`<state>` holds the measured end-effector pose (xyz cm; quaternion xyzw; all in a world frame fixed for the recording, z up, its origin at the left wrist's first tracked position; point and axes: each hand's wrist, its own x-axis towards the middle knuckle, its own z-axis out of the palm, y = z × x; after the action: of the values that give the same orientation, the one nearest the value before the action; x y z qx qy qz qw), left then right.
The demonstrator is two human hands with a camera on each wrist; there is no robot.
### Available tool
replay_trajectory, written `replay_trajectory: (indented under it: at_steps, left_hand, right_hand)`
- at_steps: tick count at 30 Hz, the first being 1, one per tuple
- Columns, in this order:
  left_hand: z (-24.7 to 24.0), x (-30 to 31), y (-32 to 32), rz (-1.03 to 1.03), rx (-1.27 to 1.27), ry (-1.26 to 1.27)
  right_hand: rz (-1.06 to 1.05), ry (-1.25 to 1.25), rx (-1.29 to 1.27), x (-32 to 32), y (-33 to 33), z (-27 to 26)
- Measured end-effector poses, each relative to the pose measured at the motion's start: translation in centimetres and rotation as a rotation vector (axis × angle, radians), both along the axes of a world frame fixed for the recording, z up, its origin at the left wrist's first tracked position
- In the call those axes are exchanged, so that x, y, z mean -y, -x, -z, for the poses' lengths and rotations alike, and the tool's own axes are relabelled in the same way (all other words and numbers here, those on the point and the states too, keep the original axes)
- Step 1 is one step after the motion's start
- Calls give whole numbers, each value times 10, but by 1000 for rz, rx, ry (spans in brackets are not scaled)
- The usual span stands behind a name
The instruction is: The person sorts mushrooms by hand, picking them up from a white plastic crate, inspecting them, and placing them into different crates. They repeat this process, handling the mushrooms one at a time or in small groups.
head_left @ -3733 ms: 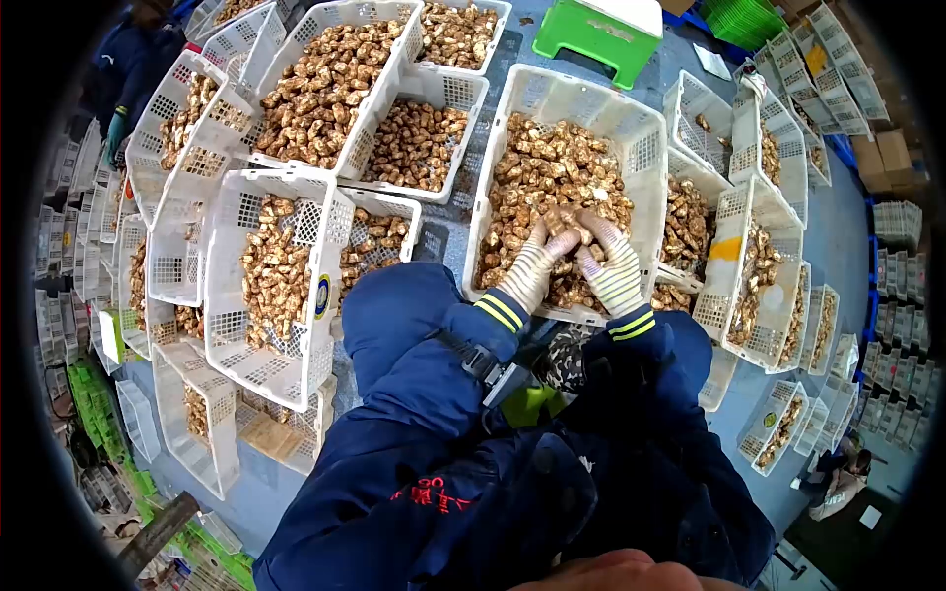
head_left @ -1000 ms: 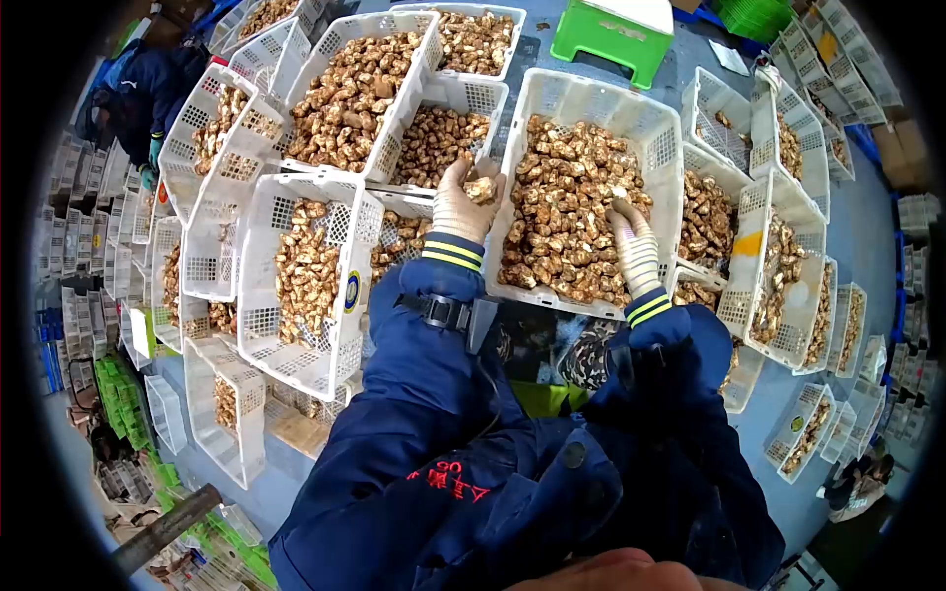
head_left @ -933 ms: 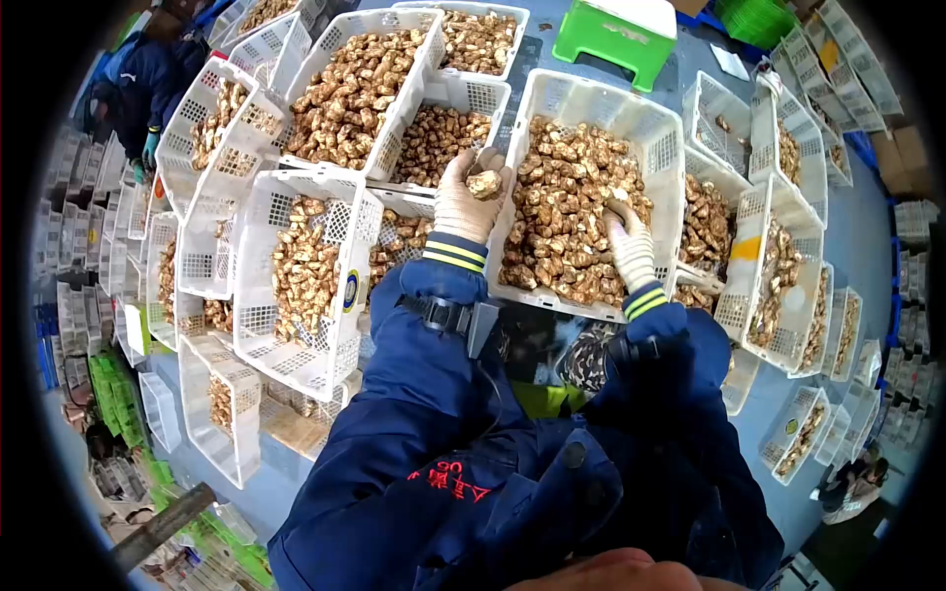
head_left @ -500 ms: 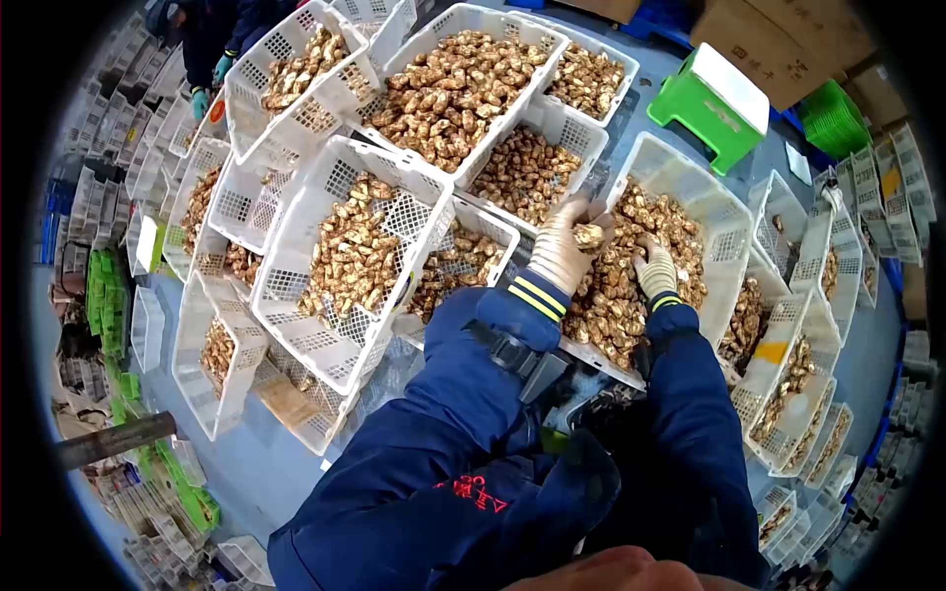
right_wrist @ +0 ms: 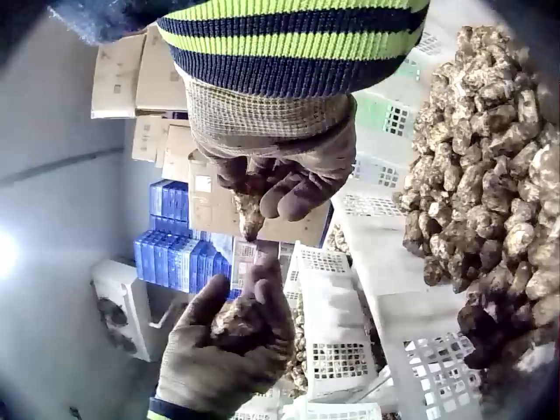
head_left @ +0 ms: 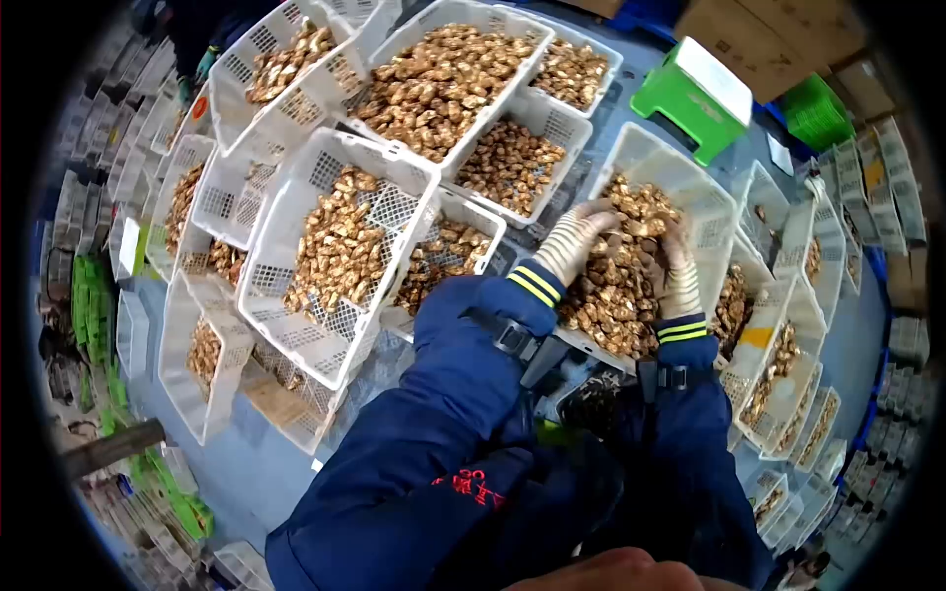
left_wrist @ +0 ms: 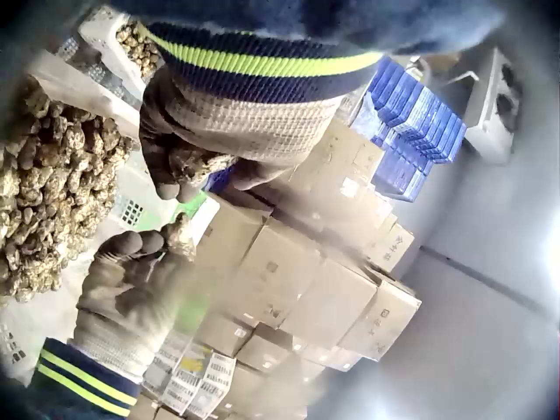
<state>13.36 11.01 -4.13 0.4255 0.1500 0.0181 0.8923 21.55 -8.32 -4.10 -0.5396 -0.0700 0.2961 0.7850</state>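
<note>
A white perforated crate (head_left: 675,169) in front of me holds a heap of knobbly brown-and-cream mushrooms (head_left: 616,286). My left hand (head_left: 574,241), in a pale knit glove with dirty fingertips, is over its left side. In the right wrist view this left hand (right_wrist: 223,367) cups a mushroom (right_wrist: 238,322) in curled fingers. My right hand (head_left: 678,276), gloved alike, is over the right part of the heap. Its thumb and fingers pinch a smaller mushroom (right_wrist: 249,210), fingertips close to the left hand. In the head view the gloves mostly hide both held mushrooms.
Left of my crate stand more mushroom crates, including a near one (head_left: 335,266) and a small one (head_left: 522,163). Tilted crates (head_left: 778,364) line the right. A green stool (head_left: 695,98) and cardboard boxes (head_left: 774,44) are at the back. Another person's gloved hand (head_left: 205,64) shows far left.
From near the crate's left rim, my left hand has turned inward over the heap with its mushroom. My right hand has come up from the heap with another. The head view has swung left.
</note>
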Motion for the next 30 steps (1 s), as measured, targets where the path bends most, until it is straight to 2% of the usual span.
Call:
replay_trajectory:
  at_steps: [1, 3, 6, 12, 13, 15, 16, 17, 20, 21, 23, 24, 25, 27, 29, 30]
  left_hand:
    - [1, 1, 0, -11, 27, -96]
    - [-15, 2, 2, 58, -74, -105]
    - [-1, 3, -3, 204, -35, -94]
    - [5, 15, -7, 261, 36, -80]
    - [5, 14, -6, 247, 20, -100]
    - [3, 12, -6, 216, -10, -138]
    - [-2, 10, -5, 160, -20, -87]
    - [-6, 0, -3, 178, -14, -35]
    - [-12, -5, -6, -58, -30, 70]
    - [-16, -8, -6, -74, -45, 104]
    - [-23, -6, -6, -178, -139, 109]
    - [-20, -7, -6, -185, -131, 133]
    - [-16, -7, -8, -191, -122, 155]
    - [-13, -7, -9, -197, -130, 224]
    - [-15, -8, -11, -206, -157, 312]
    - [0, -8, -16, -233, -165, 306]
  right_hand:
    - [73, 21, 59, -6, 9, -13]
    - [31, -18, 58, 0, 8, -11]
    - [26, -48, 33, 5, 11, -14]
    - [-81, -35, 127, -3, 25, -22]
    - [-81, 42, 160, -6, 24, -18]
    - [-97, 30, 197, -9, 24, -16]
    - [-58, 129, 289, -12, 23, -22]
    - [-50, 129, 269, -5, 14, -8]
    - [56, 310, 212, 6, -1, 4]
    - [72, 391, 238, 18, -18, 46]
    - [-39, 813, 505, 32, -31, 84]
    - [-112, 959, 612, 41, -43, 120]
    - [-177, 1066, 618, 28, -30, 94]
    - [-226, 1129, 709, 16, -29, 100]
    - [-216, 1111, 671, -1, -26, 99]
    - [-235, 1111, 752, -7, -27, 105]
